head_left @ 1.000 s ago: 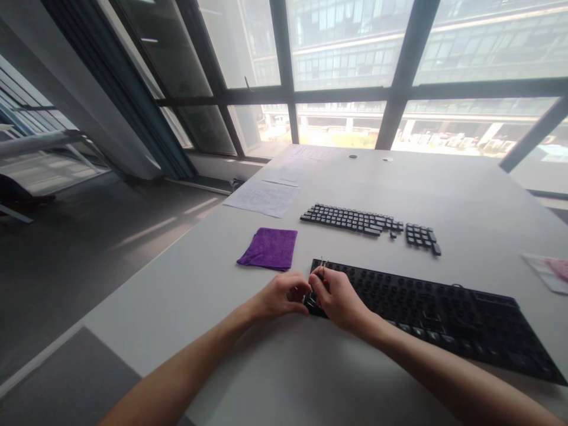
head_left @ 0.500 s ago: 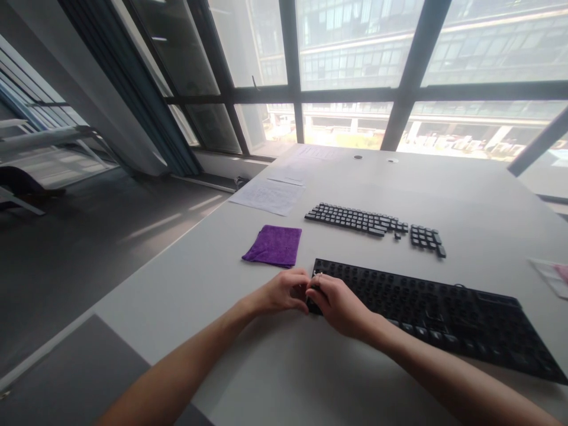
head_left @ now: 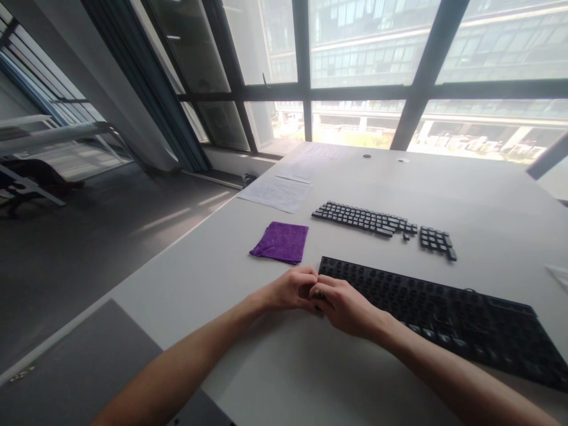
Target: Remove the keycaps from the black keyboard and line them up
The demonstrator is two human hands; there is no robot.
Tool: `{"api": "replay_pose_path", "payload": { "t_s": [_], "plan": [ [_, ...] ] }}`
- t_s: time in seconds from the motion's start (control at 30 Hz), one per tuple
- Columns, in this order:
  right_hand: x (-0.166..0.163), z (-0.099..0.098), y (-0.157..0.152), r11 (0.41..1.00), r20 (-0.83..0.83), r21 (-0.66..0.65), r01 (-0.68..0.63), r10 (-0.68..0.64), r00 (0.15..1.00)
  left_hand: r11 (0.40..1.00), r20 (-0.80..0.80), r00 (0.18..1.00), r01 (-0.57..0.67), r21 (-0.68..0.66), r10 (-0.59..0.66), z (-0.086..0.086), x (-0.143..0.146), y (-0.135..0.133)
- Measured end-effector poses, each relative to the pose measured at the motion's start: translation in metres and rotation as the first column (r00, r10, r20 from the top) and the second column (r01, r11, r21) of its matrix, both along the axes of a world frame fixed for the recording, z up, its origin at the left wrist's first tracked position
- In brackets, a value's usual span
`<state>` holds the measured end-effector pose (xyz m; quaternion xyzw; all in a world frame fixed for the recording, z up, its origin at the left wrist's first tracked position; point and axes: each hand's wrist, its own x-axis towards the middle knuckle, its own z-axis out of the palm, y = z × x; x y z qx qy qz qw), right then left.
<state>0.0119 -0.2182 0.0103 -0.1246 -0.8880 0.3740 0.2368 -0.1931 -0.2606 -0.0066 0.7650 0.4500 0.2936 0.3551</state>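
Observation:
A black keyboard base point(head_left: 399, 299) with its keycaps off lies slantwise on the white desk. At its near left corner my left hand point(head_left: 298, 288) and my right hand point(head_left: 348, 303) meet, fingertips touching. Both have their fingers curled in a pinch. Something small may sit between them, but the fingers hide it. Past the keyboard base lie removed keycaps point(head_left: 361, 218) set out in rows, with a separate block of number-pad keycaps point(head_left: 435, 239) to the right. One loose keycap point(head_left: 406, 237) lies just below the rows.
A folded purple cloth point(head_left: 281, 242) lies beyond my left hand. Printed sheets of paper point(head_left: 277, 195) lie along the desk's left edge. The white desk point(head_left: 239, 266) reaches back to the windows. A grey panel point(head_left: 89, 367) is at the lower left.
My hands have drawn closer together at the keyboard corner, the left fingers now against the right. The whole view has shifted slightly. The keyboard base and keycap rows keep their places.

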Motion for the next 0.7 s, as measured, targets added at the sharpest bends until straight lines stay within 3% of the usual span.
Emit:
{"api": "replay_pose_path", "payload": {
  "t_s": [0.1,0.17,0.4,0.7],
  "plan": [
    [-0.002,-0.007,0.008,0.98,-0.042,-0.129,0.152,-0.159,0.986,1.0,0.014,1.0,0.001,0.004,-0.001,-0.001,-0.001,0.002],
    [-0.003,-0.012,0.013,0.967,-0.039,-0.177,0.181,-0.19,0.981,1.0,0.025,1.0,0.012,0.001,-0.012,0.0,-0.002,0.002],
    [0.0,-0.015,0.015,0.957,-0.076,-0.258,0.129,-0.154,0.985,0.999,0.057,0.998,-0.037,-0.011,0.037,0.002,0.002,-0.003],
    [0.001,-0.014,0.017,0.94,-0.133,-0.334,0.073,-0.124,0.983,0.986,0.059,0.995,-0.092,0.138,0.085,-0.002,0.008,-0.01]
  ]
}}
